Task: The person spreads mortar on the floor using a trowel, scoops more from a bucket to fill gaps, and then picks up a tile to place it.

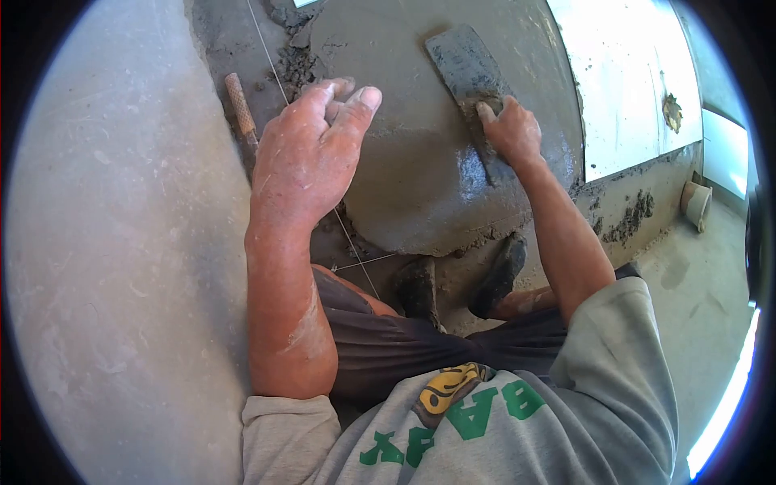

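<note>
Wet grey mortar (404, 178) lies smoothed in a broad patch before me, with a rough front edge near my shoes. My right hand (513, 129) grips a flat rectangular trowel (469, 65), whose long blade rests on the mortar and is smeared with it. Raised over the mortar's left edge, my left hand (311, 149) has its fingers bent and its thumb out; I cannot see anything held in it, though the palm side is hidden. Beside it on the left lies a tool with a textured orange-brown handle (240, 103).
White glossy tiles (626, 81) border the mortar on the right, one with a dry leaf (672, 112) on it. A pale cup-like pipe piece (695, 204) sits lower right. Thin string (354, 242) crosses near my left forearm. A smooth grey wall (121, 242) fills the left side.
</note>
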A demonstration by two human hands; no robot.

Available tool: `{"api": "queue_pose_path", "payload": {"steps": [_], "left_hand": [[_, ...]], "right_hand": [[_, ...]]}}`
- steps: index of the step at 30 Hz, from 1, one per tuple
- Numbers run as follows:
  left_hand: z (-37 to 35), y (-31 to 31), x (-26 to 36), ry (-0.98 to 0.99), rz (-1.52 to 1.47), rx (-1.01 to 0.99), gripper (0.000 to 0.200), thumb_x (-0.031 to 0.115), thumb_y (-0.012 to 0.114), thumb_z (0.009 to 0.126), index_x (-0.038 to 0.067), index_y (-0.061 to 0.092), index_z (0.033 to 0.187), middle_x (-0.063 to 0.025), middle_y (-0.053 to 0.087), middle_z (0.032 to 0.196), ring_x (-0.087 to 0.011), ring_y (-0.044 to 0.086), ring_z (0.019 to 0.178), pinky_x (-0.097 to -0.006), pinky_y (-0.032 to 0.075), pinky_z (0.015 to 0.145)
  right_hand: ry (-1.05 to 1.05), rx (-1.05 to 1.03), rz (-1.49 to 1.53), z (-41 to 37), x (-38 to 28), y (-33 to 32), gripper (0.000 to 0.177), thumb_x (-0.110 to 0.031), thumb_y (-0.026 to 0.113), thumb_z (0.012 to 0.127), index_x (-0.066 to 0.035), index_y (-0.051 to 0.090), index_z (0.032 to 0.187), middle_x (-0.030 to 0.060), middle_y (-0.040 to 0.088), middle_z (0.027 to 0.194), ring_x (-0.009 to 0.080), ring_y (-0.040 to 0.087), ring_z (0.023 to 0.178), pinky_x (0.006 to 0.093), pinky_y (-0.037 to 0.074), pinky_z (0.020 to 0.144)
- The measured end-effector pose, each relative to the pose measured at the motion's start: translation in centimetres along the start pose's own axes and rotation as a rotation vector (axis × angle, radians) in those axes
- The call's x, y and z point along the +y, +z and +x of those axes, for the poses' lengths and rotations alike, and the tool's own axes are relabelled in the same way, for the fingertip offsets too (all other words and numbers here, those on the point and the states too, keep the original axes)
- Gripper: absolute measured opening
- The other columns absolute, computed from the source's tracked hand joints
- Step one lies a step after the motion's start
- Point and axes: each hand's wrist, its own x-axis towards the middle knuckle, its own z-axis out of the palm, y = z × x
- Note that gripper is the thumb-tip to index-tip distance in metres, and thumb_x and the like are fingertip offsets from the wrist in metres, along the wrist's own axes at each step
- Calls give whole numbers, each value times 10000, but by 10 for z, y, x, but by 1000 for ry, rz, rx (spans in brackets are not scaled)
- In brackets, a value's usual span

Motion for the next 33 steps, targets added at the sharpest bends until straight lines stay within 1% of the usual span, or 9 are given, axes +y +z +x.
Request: {"api": "queue_pose_path", "payload": {"steps": [2,4,8,11,13,19,26,30,33], "left_hand": [[2,1,1,18,-8,3,588,495,556,894,-10,589,1192,-225,643,1099,-346,615,1045,-398,464,904],[0,2,-1,47,-8,25,594,496,559,892,-14,586,1196,-220,650,1085,-340,620,1033,-390,465,896],[-5,-3,4,24,-44,12,609,500,562,889,-23,581,1201,-215,653,1077,-330,623,1016,-383,464,889],[-5,-3,0,21,-1,23,620,502,565,889,-26,574,1213,-197,659,1066,-301,621,1014,-368,457,895],[-7,-3,3,16,8,25,621,503,566,889,-26,573,1215,-195,659,1065,-296,620,1016,-367,456,896],[-11,7,3,27,-1,9,618,500,564,892,-21,569,1224,-199,652,1082,-291,618,1023,-368,458,898],[-12,28,5,-33,187,-86,596,491,547,903,-6,568,1231,-207,648,1103,-304,620,1032,-371,458,901],[-2,46,0,7,281,-100,582,481,547,899,6,565,1236,-216,647,1101,-329,619,1040,-380,456,912],[7,60,-6,2,337,-82,574,478,549,895,11,571,1228,-215,644,1110,-342,610,1057,-387,452,920]], "right_hand": [[13,-52,99,8,8,16,520,-455,578,860,1,612,1107,237,668,967,381,644,943,460,501,832],[9,-305,348,-19,-9,30,529,-455,585,856,-4,607,1131,222,671,977,377,646,935,453,501,840],[-198,-411,177,-129,-51,65,476,-414,569,869,19,581,1069,244,666,891,364,659,890,442,522,796],[-228,-533,192,-169,-67,64,424,-389,564,871,13,561,1006,239,665,832,367,665,848,447,527,756],[-443,-662,197,-187,-65,74,408,-375,555,880,11,523,1007,226,658,760,384,664,766,468,518,694],[-664,-761,137,-201,-22,63,355,-335,569,865,6,554,961,203,666,760,362,671,752,453,522,672],[-631,-686,30,-148,30,22,362,-340,566,872,6,559,978,189,666,756,345,674,758,445,517,676],[-772,-593,86,-133,34,45,320,-308,554,871,2,570,947,166,660,700,346,669,702,440,517,622],[-1006,-570,86,-140,30,73,228,-252,546,849,-32,602,869,140,656,661,337,664,657,433,510,568]]}}
